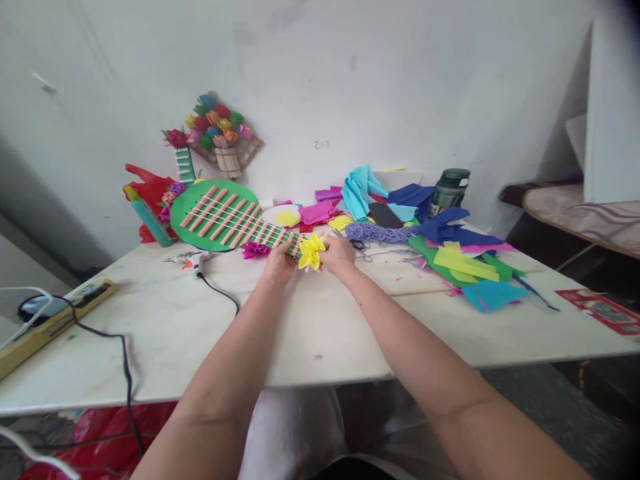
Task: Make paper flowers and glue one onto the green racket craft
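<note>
A green paper guitar (216, 215) with pinkish strips and white strings lies slanted across the back left of the table, its neck toward me. My left hand (281, 261) is closed around the neck near its end. A yellow paper flower (312, 252) sits at the tip of the neck. Fingers of my right hand (340, 256) are closed on the right side of that flower; the fingertips are partly hidden. A magenta paper flower (255, 250) shows beside the neck, left of my left hand.
A glue gun (198, 263) with a black cord lies at left, near a power strip (55, 323). Purple yarn (383, 233), scissors (357, 244), coloured paper (465, 263) and a dark bottle (449, 190) are at right. A flower decoration (227, 160) leans on the wall.
</note>
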`<state>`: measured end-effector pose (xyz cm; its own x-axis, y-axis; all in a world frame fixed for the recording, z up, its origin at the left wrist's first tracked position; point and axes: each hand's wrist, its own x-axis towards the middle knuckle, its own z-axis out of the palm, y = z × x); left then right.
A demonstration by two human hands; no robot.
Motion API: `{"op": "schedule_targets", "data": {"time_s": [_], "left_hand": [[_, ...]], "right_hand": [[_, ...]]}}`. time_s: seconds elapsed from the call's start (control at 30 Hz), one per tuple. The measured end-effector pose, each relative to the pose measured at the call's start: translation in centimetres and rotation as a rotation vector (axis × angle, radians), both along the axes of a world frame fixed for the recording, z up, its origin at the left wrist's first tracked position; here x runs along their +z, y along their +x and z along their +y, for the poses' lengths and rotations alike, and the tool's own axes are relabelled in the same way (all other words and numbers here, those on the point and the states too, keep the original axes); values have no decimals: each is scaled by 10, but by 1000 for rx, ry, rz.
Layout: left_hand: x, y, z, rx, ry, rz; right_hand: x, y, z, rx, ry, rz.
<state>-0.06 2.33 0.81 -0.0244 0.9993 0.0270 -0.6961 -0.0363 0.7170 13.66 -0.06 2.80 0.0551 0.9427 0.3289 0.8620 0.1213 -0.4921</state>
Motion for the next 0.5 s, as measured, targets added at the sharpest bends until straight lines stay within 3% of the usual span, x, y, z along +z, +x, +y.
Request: {"op": "schedule_targets", "data": {"time_s": [0.27, 0.5], "left_hand": [[-2, 0, 2, 10, -5, 1], [-3, -3, 1, 23, -50, -14]], "right_hand": [[-6, 3, 7, 5, 5, 81], [-12, 6, 13, 103, -32, 246]]}}
